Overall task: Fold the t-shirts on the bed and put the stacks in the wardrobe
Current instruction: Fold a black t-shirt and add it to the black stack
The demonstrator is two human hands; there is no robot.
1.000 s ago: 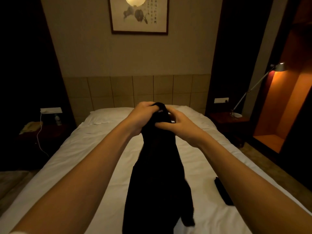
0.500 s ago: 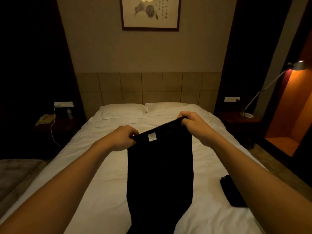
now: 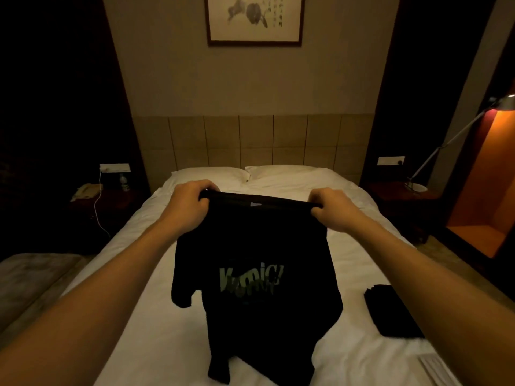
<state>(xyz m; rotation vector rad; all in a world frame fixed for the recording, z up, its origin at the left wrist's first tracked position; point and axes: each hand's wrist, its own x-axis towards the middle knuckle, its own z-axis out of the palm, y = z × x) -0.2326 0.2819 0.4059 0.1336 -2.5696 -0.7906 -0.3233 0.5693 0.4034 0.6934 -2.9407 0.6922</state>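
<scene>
From the head camera, your left hand point(image 3: 189, 206) and right hand point(image 3: 333, 211) hold a black t-shirt point(image 3: 259, 277) up over the white bed point(image 3: 133, 316). The fingers point(image 3: 204, 203) of each hand curl round its top edge, pinching the fabric. The shirt hangs below your fingers, green lettering facing you. A folded black stack point(image 3: 390, 313) lies on the bed below your right fingers.
</scene>
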